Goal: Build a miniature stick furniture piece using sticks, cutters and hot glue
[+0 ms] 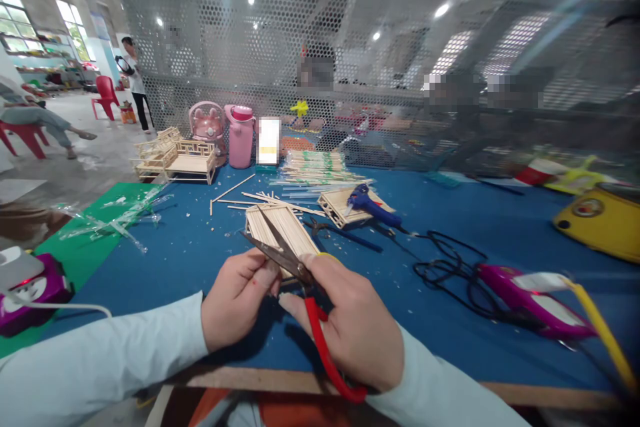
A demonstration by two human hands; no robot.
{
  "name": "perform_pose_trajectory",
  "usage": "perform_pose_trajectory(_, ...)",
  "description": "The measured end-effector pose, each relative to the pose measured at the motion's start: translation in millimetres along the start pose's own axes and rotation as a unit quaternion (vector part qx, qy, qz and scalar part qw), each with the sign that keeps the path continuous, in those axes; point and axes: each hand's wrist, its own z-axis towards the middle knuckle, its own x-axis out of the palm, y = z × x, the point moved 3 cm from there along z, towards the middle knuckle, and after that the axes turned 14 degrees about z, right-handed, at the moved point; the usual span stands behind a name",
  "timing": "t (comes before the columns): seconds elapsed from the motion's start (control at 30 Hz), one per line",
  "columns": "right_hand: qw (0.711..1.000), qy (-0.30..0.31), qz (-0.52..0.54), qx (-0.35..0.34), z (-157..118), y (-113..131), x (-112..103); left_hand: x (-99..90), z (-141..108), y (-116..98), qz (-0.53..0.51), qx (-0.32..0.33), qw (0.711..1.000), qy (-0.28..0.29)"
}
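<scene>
My right hand grips a pair of scissors with red handles, its dark blades parted and pointing up and left. The fingers of my left hand are pinched together beside the blades; whatever they hold is too small or hidden to name. Just beyond both hands lies a flat panel of pale wooden sticks, partly covered by the scissors and fingers. A blue glue gun rests on a second small stick panel. Dark pliers lie between the panels.
Loose sticks and bundled sticks lie further back. Stick-built model furniture stands back left, near a pink flask and a lit phone. Purple power strips and black cable sit at right. A perforated metal screen stands behind.
</scene>
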Motion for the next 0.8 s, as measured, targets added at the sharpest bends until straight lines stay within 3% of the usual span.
perform_pose_trajectory(0.5,0.981,0.14,0.116,0.066,5,-4,-19,-3.5,3,-7,0.041,-0.015,0.999,0.027)
perform_pose_trajectory(0.57,0.987,0.118,0.096,0.055,3,-3,-18,-3.5,3,-6,0.038,-0.013,0.999,0.021)
perform_pose_trajectory(0.7,1.0,0.012,-0.003,0.02,-2,3,-10,-0.5,1,-5,0.002,-0.011,1.0,0.019)
perform_pose_trajectory(0.8,0.999,-0.02,-0.046,-0.01,-3,7,-2,2.4,-3,-6,-0.023,0.002,0.999,0.031)
